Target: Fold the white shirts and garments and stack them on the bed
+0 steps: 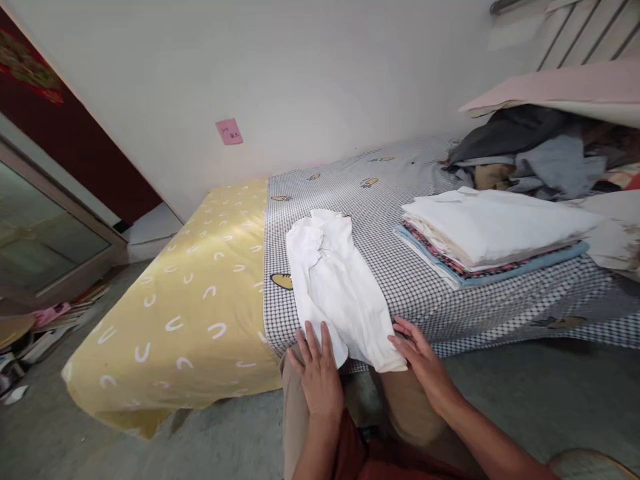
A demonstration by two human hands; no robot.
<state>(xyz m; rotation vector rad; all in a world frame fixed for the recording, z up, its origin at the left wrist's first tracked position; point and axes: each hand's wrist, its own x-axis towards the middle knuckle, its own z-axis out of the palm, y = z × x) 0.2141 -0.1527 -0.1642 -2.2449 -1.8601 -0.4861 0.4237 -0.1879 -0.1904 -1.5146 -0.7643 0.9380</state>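
A white shirt lies lengthwise on the bed, its bunched collar end toward the wall and its sides folded inward. Its lower end reaches the bed's front edge, over my knees. My left hand rests with fingers spread at the shirt's lower left corner, fingertips on the cloth. At the lower right corner, my right hand has its fingers stretched out and apart, touching the shirt's side edge. Neither hand grips the fabric. To the right sits a stack of folded clothes, with white pieces on top and blue and patterned ones below.
A checked sheet and a yellow sheet cover the bed. Heaped dark and grey clothes lie at the back right, below a pink-edged board or cover. A pink paper is on the wall. Various items lie on the left floor.
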